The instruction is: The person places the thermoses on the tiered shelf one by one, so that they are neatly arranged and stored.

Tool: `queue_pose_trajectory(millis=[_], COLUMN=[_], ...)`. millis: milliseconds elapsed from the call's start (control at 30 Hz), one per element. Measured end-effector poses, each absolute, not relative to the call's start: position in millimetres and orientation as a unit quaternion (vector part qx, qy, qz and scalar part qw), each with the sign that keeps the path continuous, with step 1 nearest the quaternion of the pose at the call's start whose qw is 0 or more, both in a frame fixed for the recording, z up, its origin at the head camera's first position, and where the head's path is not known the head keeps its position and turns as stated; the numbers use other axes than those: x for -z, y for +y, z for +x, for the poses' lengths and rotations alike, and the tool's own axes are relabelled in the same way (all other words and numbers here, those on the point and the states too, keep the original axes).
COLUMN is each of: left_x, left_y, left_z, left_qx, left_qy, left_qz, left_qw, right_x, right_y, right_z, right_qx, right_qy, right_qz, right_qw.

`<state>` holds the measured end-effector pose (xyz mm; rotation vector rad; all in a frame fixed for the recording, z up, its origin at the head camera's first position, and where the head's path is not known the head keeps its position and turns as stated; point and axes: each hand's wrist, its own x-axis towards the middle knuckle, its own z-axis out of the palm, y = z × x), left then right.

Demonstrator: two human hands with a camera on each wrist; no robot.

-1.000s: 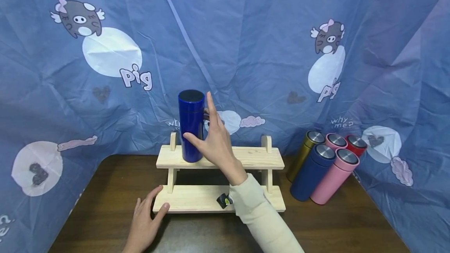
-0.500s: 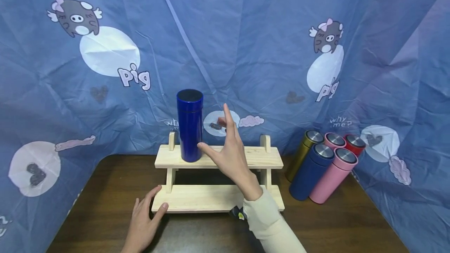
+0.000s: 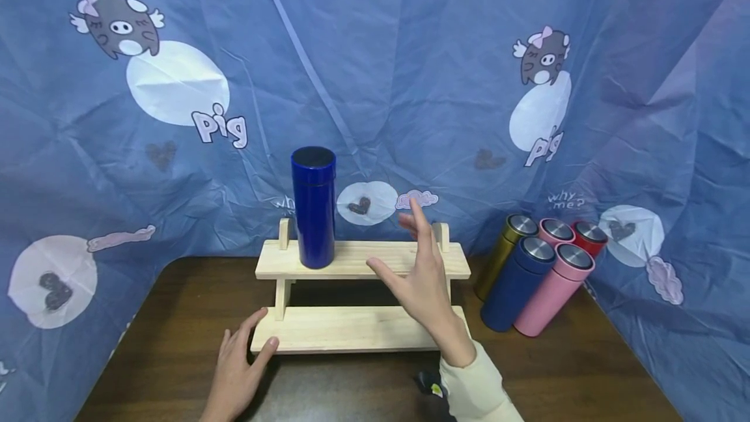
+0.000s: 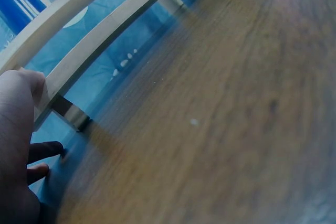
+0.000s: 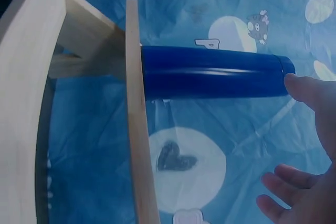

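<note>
A shiny blue thermos bottle with a dark top stands upright at the left of the upper board of a two-tier wooden rack. My right hand is to the right of the bottle and apart from it, thumb and fingers spread, holding nothing. From the right wrist, the bottle appears sideways, its base on the upper board, with the thumb overlapping its cap in view. My left hand holds the left end of the lower board between thumb and forefinger; in the left wrist view other fingers extend below the board.
Right of the rack, several thermos bottles stand grouped on the dark wooden table: gold, dark blue, red and pink ones. A blue printed cloth hangs behind. A small black item is by the right sleeve.
My right hand has let go of the blue thermos bottle and drawn back to the right and down. The bottle remains on the upper board. My left hand stays at the rack's left end.
</note>
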<state>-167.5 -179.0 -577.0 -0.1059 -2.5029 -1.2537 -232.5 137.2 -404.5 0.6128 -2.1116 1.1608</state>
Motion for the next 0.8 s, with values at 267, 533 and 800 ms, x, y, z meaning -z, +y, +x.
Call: queue_pose_trajectory(millis=[267, 533, 800], left_x=[578, 577, 576], left_y=[-178, -179, -177], left_z=[-167, -168, -167], left_qx=[0.442, 0.441, 0.445], left_qy=[-0.878, -0.877, -0.875], left_qz=[-0.042, -0.045, -0.045], left_qw=[0.181, 0.186, 0.184], right_x=[414, 416, 412], right_y=[173, 206, 240], right_z=[-215, -204, -195], right_qx=[-0.422, -0.408, -0.38], right_qy=[-0.805, -0.806, -0.807], right_qz=[0.221, 0.208, 0.202], right_qw=[0.354, 0.376, 0.405])
